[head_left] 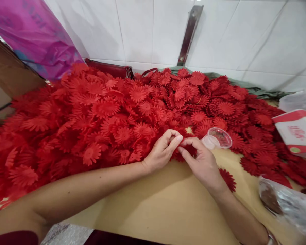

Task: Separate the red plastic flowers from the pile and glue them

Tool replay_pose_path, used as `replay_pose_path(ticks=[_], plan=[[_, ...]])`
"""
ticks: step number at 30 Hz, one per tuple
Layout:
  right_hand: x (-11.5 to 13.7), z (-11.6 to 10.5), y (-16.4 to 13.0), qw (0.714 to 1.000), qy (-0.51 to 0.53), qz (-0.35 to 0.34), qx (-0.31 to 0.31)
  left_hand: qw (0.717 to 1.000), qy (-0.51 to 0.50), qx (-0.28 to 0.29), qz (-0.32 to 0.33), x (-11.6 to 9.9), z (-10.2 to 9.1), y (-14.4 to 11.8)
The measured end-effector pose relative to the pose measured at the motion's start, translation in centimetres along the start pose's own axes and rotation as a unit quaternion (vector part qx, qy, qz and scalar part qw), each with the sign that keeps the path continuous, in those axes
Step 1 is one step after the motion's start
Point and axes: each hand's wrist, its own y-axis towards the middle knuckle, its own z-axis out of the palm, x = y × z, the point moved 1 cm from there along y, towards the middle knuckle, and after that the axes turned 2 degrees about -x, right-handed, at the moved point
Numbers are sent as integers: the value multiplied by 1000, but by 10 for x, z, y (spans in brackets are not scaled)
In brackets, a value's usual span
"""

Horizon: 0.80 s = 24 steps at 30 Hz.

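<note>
Both hands meet near the middle of the tan surface (pixel 168 204), at the front edge of a wide heap of red flowers (pixel 97 115) that covers the surface's back and left parts up to the white tiled wall (pixel 142 30). The left hand (pixel 163 149) has its fingers curled, thumb and forefinger pinched on a red flower piece (pixel 183 140) – the grip is closed on it. The right hand (pixel 202 161) touches the same piece from the other side, its fingertips (pixel 185 143) closed on it against those of the left, so the piece sits between the 2 hands just above the surface. Just beside the right hand, toward the back, a clear cup (pixel 218 137) lies tilted on its side at the heap's edge, its mouth facing right. 1 loose flower (pixel 228 178) lies flat on the surface by the right wrist. Toward the right edge stand a white-and-red box (pixel 299 132) and, nearer the front corner, a clear bag (pixel 288 204) with dark contents. At the back left corner hangs a purple plastic bag (pixel 38 34); a dark red purse (pixel 109 68) lies against the wall behind the heap, and a metal bracket (pixel 190 34) runs up the tiles.
</note>
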Motion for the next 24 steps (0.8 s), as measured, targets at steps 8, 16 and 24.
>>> replay_pose_path(ticks=[8,16,24], plan=[[-2,-6,3,998,-23,-23,-45,998,38,-53,-6,-8,-31,2],[17,-7,-2,986,-83,-135,-44,994,-61,-49,-72,-2,-31,4],[22,-12,-5,982,-97,-160,-13,994,-53,-63,-73,-5,-31,1]])
